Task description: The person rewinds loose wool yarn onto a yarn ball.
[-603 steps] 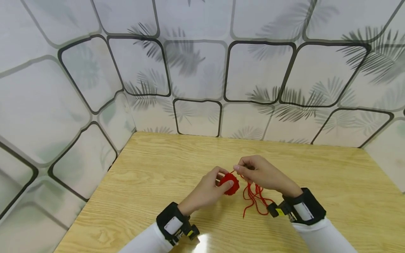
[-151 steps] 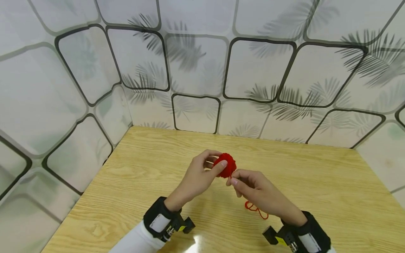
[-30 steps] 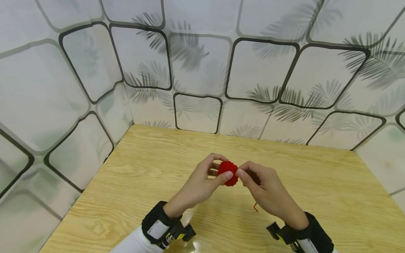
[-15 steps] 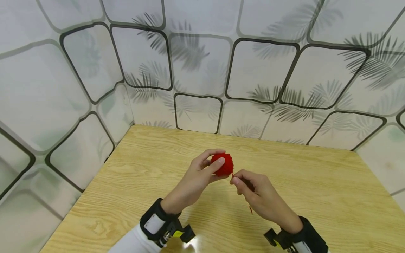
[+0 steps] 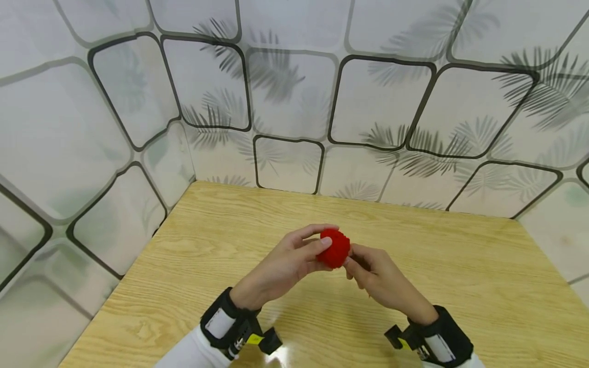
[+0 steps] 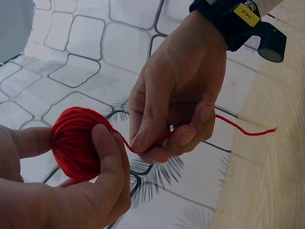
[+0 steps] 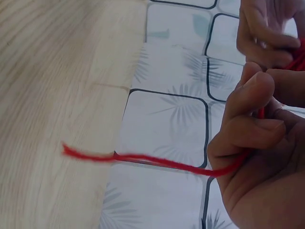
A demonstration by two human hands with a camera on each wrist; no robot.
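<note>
A ball of red yarn [image 5: 337, 249] is held in my left hand [image 5: 287, 263], thumb across its near face and fingers round the far side. In the left wrist view, the wound strands of the yarn ball [image 6: 76, 143] converge at one end. My right hand [image 5: 384, 278] is close at the ball's right side, pinching the yarn strand that leads from it. The strand crosses the curled fingers of the right hand [image 6: 178, 90], and its loose tail [image 6: 248, 131] sticks out beyond them. In the right wrist view that short tail [image 7: 162, 161] ends in a frayed tip.
Both hands are above a light wood-grain table [image 5: 221, 245]. Behind and to the left, walls [image 5: 285, 97] bear a pattern of dark-outlined shapes and palm leaves. Each wrist wears a black strap with a small camera [image 5: 270, 340].
The loose strands lying on the table earlier have dwindled to one short tail. Over the last second the right hand has moved round the ball while the left hand tilted it.
</note>
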